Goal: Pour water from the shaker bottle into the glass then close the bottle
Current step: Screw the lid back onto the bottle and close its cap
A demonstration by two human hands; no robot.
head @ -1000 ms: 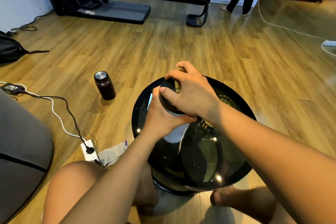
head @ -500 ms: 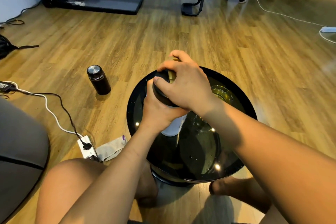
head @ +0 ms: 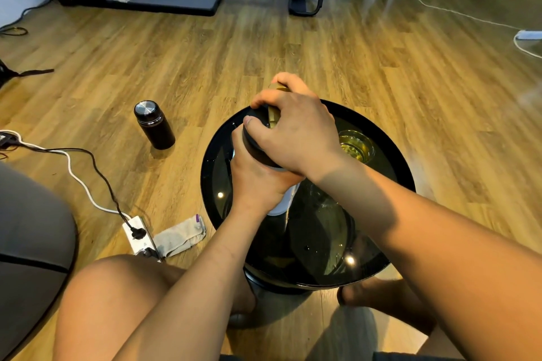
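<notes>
Since a second ago the hands have barely shifted. The left hand (head: 258, 182) grips the shaker bottle (head: 281, 205) body; above it the right hand (head: 296, 135) clamps the lid (head: 255, 143). Beyond, right of both, the glass (head: 356, 146) holds liquid, so pouring looks done and closing is underway.

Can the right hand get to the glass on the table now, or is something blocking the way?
Probably yes. The glass stands uncovered on the black round table, just beside the right hand, with nothing between them. But that hand is gripping the shaker bottle's lid and must release it first.
</notes>
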